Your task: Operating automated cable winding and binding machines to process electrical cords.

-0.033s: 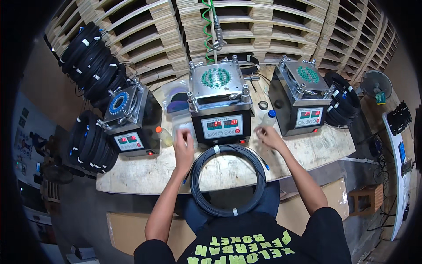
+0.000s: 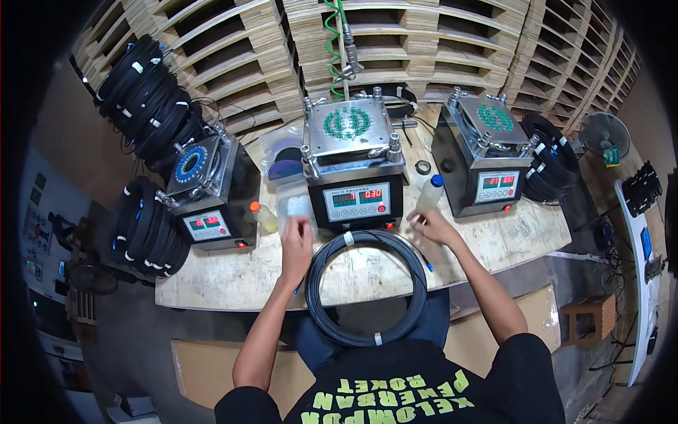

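Nothing has visibly moved. Left hand and right hand rest by the coil; grips unclear.

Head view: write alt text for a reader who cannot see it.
A person's left hand and right hand rest on a wooden workbench beside a black cable coil that overhangs its near edge. Behind stand three metal machines with red displays; the middle machine faces the person.

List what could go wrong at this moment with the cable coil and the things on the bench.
The black cable coil hangs partly past the table's front edge toward the person's lap, so it might slide off. The right hand works close to the blue-capped bottle and could tip it. The left hand is similarly near the orange-capped bottle.
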A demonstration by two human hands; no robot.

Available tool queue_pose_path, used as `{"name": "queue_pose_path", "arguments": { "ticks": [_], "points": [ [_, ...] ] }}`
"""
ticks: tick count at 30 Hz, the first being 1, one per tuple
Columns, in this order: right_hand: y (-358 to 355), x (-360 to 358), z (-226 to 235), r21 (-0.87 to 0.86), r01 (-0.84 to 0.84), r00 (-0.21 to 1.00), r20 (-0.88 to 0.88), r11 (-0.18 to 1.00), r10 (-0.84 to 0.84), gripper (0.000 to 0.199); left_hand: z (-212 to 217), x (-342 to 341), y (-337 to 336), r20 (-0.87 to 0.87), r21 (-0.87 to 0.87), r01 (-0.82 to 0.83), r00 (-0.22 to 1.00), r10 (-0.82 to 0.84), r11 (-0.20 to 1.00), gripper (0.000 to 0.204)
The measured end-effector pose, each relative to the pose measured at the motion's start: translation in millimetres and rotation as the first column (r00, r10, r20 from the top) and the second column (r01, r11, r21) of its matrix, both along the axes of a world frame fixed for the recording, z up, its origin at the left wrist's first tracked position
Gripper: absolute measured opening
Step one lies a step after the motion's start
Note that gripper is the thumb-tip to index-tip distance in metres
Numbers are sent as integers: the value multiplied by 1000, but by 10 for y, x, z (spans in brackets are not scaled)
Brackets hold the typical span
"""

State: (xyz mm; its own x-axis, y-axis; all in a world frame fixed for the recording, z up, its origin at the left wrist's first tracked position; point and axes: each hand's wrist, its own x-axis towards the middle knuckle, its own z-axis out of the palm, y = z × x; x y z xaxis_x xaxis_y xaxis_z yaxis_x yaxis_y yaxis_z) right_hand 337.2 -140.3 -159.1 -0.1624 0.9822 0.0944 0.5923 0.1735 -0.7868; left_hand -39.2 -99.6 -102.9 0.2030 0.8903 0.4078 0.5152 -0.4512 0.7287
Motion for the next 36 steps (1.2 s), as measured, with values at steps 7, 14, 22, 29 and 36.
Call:
{"name": "queue_pose_path", "arguments": {
  "ticks": [7,14,22,29,36],
  "points": [
    [-188,-242,-286,-300,-12,998,-64,954,-8,23,-617,-396,-171,-204,-346,148,952,-228,926,34],
    [-382,-289,252,-397,20,981,-170,918,-94,18,-469,-554,-51,-159,-655,149,931,-328,741,33],
    [-520,-268,369,-451,-217,859,-509,866,-51,27,-512,-715,-2,145,-921,206,969,-201,330,31],
    [-591,-410,181,-288,88,845,-486,954,-224,29,-423,-832,-88,251,-858,342,930,-268,382,33],
    [-741,-885,-4,266,323,946,-115,908,-303,23,-73,-684,-231,474,-766,529,848,-237,364,31]
  ]
}}
